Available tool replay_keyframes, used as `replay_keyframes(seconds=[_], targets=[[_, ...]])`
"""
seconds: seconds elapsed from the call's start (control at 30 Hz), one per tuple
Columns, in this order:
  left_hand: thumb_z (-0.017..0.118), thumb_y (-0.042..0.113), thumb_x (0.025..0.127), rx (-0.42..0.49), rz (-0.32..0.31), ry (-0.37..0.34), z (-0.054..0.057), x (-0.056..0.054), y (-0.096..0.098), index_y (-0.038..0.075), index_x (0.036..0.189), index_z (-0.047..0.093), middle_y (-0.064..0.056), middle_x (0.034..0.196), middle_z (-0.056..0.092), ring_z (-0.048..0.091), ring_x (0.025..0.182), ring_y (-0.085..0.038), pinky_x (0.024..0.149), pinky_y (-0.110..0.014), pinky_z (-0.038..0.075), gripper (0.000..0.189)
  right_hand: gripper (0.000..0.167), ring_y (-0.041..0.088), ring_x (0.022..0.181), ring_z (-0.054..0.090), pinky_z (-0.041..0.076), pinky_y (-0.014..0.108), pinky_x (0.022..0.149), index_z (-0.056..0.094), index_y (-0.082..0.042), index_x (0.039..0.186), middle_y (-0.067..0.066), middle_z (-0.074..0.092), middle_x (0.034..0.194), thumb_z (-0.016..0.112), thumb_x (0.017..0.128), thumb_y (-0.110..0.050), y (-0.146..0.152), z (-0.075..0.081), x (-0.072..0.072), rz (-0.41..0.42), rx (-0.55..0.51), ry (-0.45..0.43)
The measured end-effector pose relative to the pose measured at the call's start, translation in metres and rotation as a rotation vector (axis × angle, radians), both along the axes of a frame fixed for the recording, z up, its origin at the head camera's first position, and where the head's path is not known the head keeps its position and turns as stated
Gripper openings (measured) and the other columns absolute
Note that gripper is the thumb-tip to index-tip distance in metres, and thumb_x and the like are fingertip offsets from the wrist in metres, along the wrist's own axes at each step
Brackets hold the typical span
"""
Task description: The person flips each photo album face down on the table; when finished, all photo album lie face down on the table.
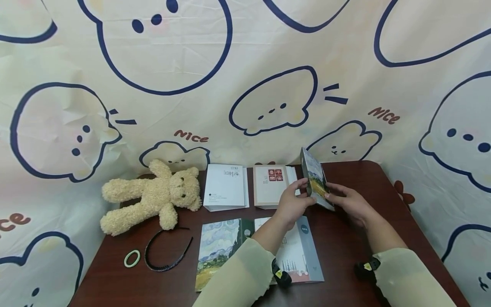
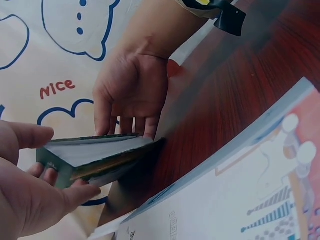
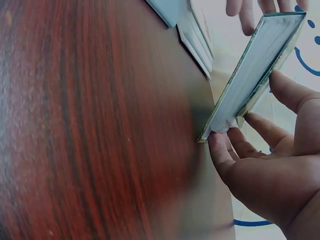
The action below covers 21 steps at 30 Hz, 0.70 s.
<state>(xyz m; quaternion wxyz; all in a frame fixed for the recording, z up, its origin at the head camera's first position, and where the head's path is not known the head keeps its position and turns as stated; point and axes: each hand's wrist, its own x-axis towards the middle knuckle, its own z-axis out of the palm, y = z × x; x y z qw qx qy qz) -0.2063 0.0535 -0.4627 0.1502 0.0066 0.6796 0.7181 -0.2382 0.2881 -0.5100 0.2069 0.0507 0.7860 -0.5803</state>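
Gripped by the left hand [image 1: 290,207] at its spine and the right hand [image 1: 350,204] opposite, a painted-cover book [image 1: 315,170] tilts on edge near the table's [image 1: 345,273] back, right of the red-stamped book [image 1: 268,189].

Left grip [image 1: 290,205] pinching, right grip [image 1: 351,205] pinching opposite, forearms [image 1: 383,233] extended forward

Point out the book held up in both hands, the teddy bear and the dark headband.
Held book [image 1: 315,172]: head view, on its painted cover.
Teddy bear [image 1: 158,197]: head view, on its torso.
Dark headband [image 1: 163,269]: head view, on its curved band.
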Motion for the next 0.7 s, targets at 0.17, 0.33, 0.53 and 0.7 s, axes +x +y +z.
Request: replay_keyframes(seconds=[0.17, 0.33, 0.53, 0.7], targets=[[0.076, 0.004, 0.09, 0.031, -0.01, 0.019, 0.0002, -0.0002, -0.0002, 0.022, 0.144, 0.06, 0.001, 0.134, 0.055, 0.065, 0.121, -0.02, 0.098, -0.038, 0.056, 0.059, 0.086, 0.037, 0.136, 0.038, 0.033, 0.052, 0.114, 0.03, -0.015, 0.165, 0.023, 0.029, 0.162, 0.072, 0.097, -0.048, -0.0023, -0.0017, 0.0011, -0.001, -0.049, 0.001], [0.076, 0.005, 0.091, 0.033, -0.028, 0.045, -0.0001, -0.002, 0.0003, 0.025, 0.144, 0.06, -0.004, 0.139, 0.055, 0.065, 0.123, -0.021, 0.098, -0.04, 0.056, 0.059, 0.085, 0.031, 0.133, 0.046, 0.039, 0.039, 0.112, 0.03, -0.013, 0.164, 0.021, 0.032, 0.16, 0.071, 0.098, -0.046, -0.003, -0.0054, 0.0016, 0.003, -0.109, 0.019], [0.076, 0.009, 0.092, 0.023, -0.026, 0.043, -0.0002, -0.0014, 0.0009, 0.037, 0.139, 0.063, 0.002, 0.141, 0.057, 0.064, 0.123, -0.019, 0.099, -0.041, 0.056, 0.057, 0.083, 0.025, 0.136, 0.048, 0.045, 0.029, 0.109, 0.028, -0.008, 0.164, 0.021, 0.03, 0.162, 0.069, 0.1, -0.042, -0.0036, -0.0091, 0.001, 0.02, -0.208, 0.037], [0.076, 0.01, 0.092, 0.026, -0.033, 0.046, -0.0003, -0.0009, 0.0025, 0.039, 0.137, 0.064, 0.005, 0.138, 0.059, 0.064, 0.121, -0.017, 0.099, -0.041, 0.055, 0.055, 0.078, 0.016, 0.133, 0.052, 0.044, 0.034, 0.112, 0.028, -0.005, 0.163, 0.018, 0.028, 0.164, 0.066, 0.103, -0.036, -0.005, -0.0095, 0.0027, 0.031, -0.289, 0.048]])
